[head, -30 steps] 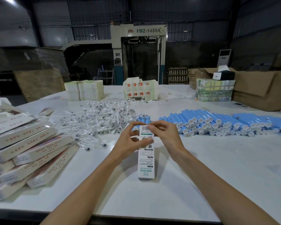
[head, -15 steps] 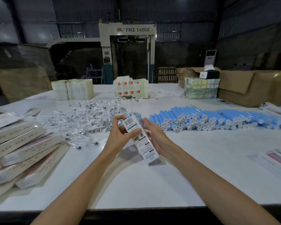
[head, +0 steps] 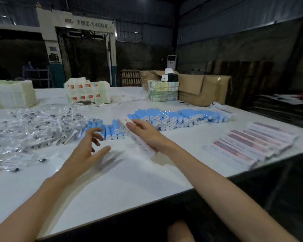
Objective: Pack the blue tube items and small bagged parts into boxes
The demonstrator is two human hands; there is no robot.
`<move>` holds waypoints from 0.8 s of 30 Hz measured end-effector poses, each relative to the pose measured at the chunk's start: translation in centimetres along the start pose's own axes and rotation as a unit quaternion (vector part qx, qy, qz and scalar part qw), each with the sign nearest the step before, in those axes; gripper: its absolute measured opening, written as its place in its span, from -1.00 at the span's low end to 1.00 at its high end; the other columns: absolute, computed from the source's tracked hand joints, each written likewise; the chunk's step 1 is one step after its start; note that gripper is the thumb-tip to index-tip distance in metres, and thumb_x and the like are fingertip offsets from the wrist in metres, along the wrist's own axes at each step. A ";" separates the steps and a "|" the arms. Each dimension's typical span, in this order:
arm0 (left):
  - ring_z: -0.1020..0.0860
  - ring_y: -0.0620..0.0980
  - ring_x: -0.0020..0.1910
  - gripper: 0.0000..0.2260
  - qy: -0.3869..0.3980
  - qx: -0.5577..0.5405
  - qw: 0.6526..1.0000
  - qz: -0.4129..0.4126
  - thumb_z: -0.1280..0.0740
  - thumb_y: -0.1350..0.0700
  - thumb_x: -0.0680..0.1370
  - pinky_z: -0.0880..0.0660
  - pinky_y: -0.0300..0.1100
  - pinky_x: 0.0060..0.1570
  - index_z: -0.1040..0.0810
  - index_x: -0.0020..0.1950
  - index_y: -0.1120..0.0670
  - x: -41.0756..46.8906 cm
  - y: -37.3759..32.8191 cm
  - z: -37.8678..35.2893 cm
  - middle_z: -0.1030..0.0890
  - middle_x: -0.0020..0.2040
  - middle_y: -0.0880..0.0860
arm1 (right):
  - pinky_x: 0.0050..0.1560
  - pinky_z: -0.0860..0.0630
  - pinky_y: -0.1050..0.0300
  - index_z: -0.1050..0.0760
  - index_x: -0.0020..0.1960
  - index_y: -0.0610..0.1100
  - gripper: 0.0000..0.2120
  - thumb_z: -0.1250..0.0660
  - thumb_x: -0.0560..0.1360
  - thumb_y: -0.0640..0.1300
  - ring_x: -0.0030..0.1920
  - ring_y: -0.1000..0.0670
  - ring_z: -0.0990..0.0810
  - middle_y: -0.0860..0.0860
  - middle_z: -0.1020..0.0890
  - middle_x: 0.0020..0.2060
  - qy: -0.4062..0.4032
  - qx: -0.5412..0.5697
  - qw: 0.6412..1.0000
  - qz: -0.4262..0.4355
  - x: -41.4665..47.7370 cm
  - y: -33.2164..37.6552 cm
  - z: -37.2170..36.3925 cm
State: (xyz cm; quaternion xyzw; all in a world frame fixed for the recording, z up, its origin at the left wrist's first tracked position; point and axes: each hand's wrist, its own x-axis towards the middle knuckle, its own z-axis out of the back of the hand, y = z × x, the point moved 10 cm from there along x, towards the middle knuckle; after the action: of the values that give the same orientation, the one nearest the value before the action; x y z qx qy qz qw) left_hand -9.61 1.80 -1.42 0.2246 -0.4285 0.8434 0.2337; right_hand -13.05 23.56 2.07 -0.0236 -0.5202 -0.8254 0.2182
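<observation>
The main risk, as I judge it, sits with the long white cardboard box [head: 140, 140], which slants across the right hand [head: 148, 135] just in front of the loose row of blue plastic tubes with white caps [head: 173, 117]. If the hold is light, the box could slip, or its far end could knock tubes out of the row and set them rolling over the white counter [head: 129, 180]. A hurried grab by the left hand [head: 87, 149] might also scatter the nearer tubes or drag the heap of small clear bagged parts [head: 33, 126] along. The right hand's fingers lie straight along the box and its thumb is hidden, so I cannot tell whether it pinches the box or only steadies it. The left hand hovers low over the counter, fingers spread wide and holding nothing, just short of the nearest tubes. Flat printed cartons [head: 252, 144] lie stacked at the counter's right edge.
</observation>
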 end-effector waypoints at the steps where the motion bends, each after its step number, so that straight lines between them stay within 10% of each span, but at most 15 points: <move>1: -0.55 -0.05 0.14 -0.51 0.013 0.030 0.999 -0.014 -0.46 -0.07 0.63 -0.55 -0.03 0.03 -0.33 0.48 -0.16 -0.1 0.0 -0.3 -0.55 0.19 -0.08 | -0.01 -0.45 0.36 -0.50 0.44 0.01 -0.46 -0.24 0.63 0.34 0.00 0.40 -0.57 0.23 -0.62 0.10 -0.037 -0.029 0.999 0.003 -0.3 -0.3 2.7; 6: -0.54 -0.09 0.11 -0.54 0.010 0.096 0.994 -0.053 -0.49 0.18 0.61 -0.55 -0.03 0.00 -0.41 0.42 -0.12 0.0 -0.7 -0.4 -0.56 0.13 -0.14 | 0.06 -0.52 0.04 -0.47 0.43 -0.07 -0.56 -0.20 0.70 0.19 0.14 0.19 -0.60 0.07 -0.63 0.15 -0.180 -0.255 0.950 -0.011 -3.4 -2.7 17.0; 9: -0.52 -0.13 0.13 -0.61 0.018 0.117 0.990 -0.082 -0.48 0.20 0.61 -0.48 -0.24 -0.01 -0.50 0.36 -0.12 0.0 -0.8 -0.3 -0.55 0.13 -0.18 | 0.24 -0.48 -0.19 -0.40 0.48 -0.11 -0.60 -0.15 0.73 0.06 0.32 -0.24 -0.49 -0.18 -0.49 0.32 -0.220 -0.482 0.841 -0.106 -6.1 -5.1 24.6; 12: -0.52 -0.16 0.13 -0.64 0.027 0.133 0.986 -0.094 -0.49 0.21 0.61 -0.46 -0.28 -0.03 -0.54 0.32 -0.12 0.1 -0.4 -0.6 -0.55 0.11 -0.17 | 0.27 -0.47 -0.22 -0.35 0.50 -0.14 -0.63 -0.14 0.72 -0.07 0.34 -0.26 -0.44 -0.21 -0.39 0.36 -0.225 -0.598 0.745 -0.193 -9.4 -7.2 30.0; 24: -0.50 -0.19 0.17 -0.58 0.037 0.146 0.984 -0.093 -0.50 0.25 0.58 -0.44 -0.34 0.00 -0.58 0.23 -0.27 -0.1 0.2 -0.3 -0.50 0.16 -0.29 | 0.50 -0.26 -0.29 -0.36 0.51 -0.15 -0.56 -0.17 0.73 0.07 0.52 -0.23 -0.27 -0.22 -0.32 0.51 -0.215 -0.602 0.691 -0.339 -16.5 -13.8 38.2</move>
State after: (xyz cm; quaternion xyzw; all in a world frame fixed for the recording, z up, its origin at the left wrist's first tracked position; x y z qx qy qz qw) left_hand -9.70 1.92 -1.73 0.2637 -0.2695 0.8792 0.2913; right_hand -10.64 67.26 3.47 -0.1485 0.0823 -0.9520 -0.2549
